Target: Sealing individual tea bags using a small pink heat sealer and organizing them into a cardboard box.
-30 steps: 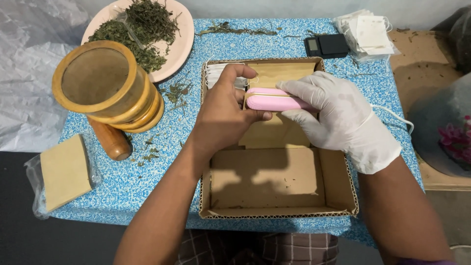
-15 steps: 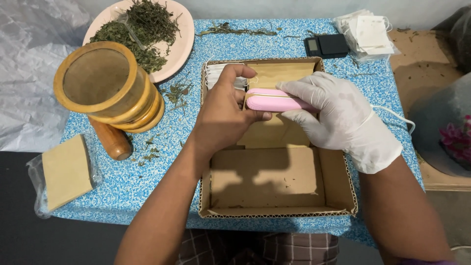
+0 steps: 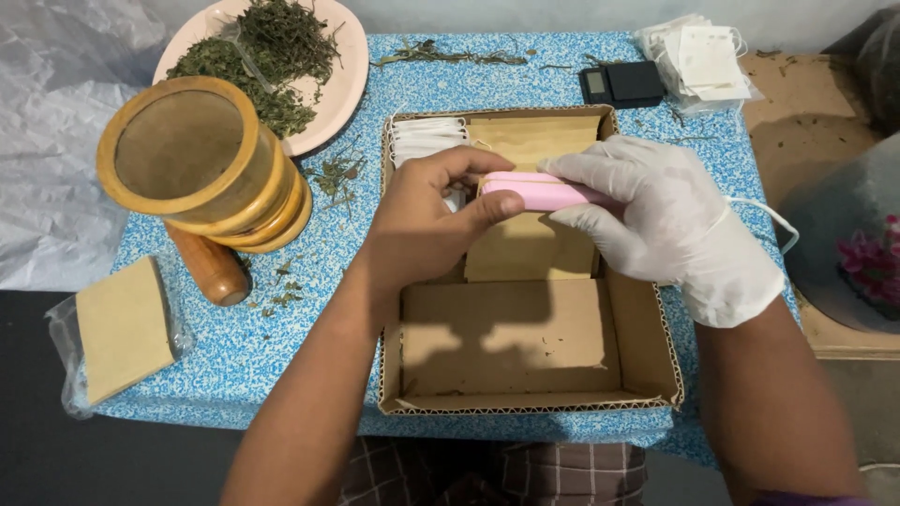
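A long pink handheld device point(image 3: 539, 192) is held level over the far half of a shallow cardboard box point(image 3: 647, 361). My bare left hand point(image 3: 422, 225) pinches its left end between thumb and fingers. My right hand point(image 3: 670, 225), in a white glove, grips its right end from above. Under the device lies a stack of brown paper envelopes point(image 3: 530, 248), with more brown envelopes point(image 3: 534, 136) behind it. White tea bags point(image 3: 424, 139) stand in the box's far left corner.
A wooden mortar point(image 3: 202, 164) and pestle point(image 3: 211, 267) stand at left on the blue speckled table point(image 3: 309, 309). Behind them is a pink plate of dried herbs point(image 3: 272, 52). A small black scale point(image 3: 622, 84), white bags point(image 3: 698, 61) and a bagged envelope stack point(image 3: 122, 328) sit around.
Both hands and the pink device have dropped slightly lower and toward me. My left thumb now lies along the device's front; more of the white bags behind my hand show.
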